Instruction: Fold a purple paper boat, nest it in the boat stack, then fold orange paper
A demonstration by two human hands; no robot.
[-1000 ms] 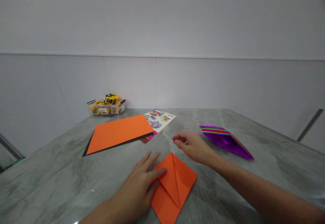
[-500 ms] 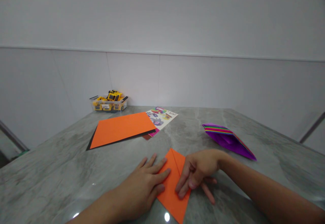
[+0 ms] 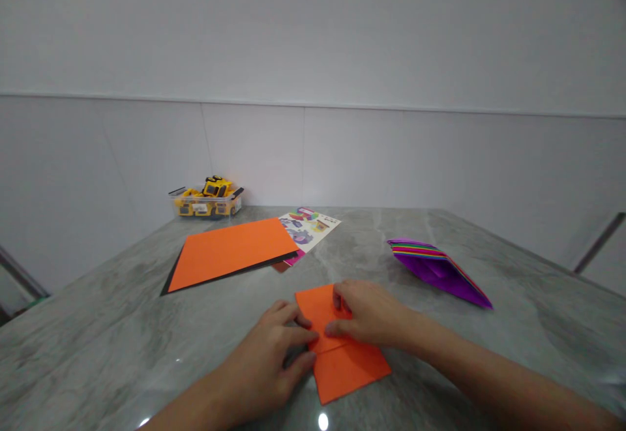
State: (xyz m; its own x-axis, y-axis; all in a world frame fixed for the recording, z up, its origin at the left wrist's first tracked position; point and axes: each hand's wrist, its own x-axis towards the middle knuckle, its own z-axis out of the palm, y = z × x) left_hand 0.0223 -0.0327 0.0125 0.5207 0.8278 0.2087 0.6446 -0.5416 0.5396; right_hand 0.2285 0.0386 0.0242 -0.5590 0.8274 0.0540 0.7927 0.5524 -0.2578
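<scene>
A folded orange paper (image 3: 347, 367) lies on the grey marble table (image 3: 98, 353) in front of me. My left hand (image 3: 274, 359) rests on its left edge, with the fingers curled and pinching the paper at the fold. My right hand (image 3: 366, 317) lies over the upper part, fingers bent and pinching the same fold from the right. The thumbs and fingertips of both hands meet near the paper's middle. The upper flap shows beyond my fingers.
A stack of flat sheets with an orange one on top (image 3: 229, 253) lies at the back left, a printed leaflet (image 3: 310, 227) beside it. A clear box with a yellow toy vehicle (image 3: 208, 201) stands by the wall. A purple striped folded paper (image 3: 437, 269) sits at the right.
The orange paper has been turned and now lies squarer to me. Both hands have gone from lying flat on it to pinching it at the middle fold.
</scene>
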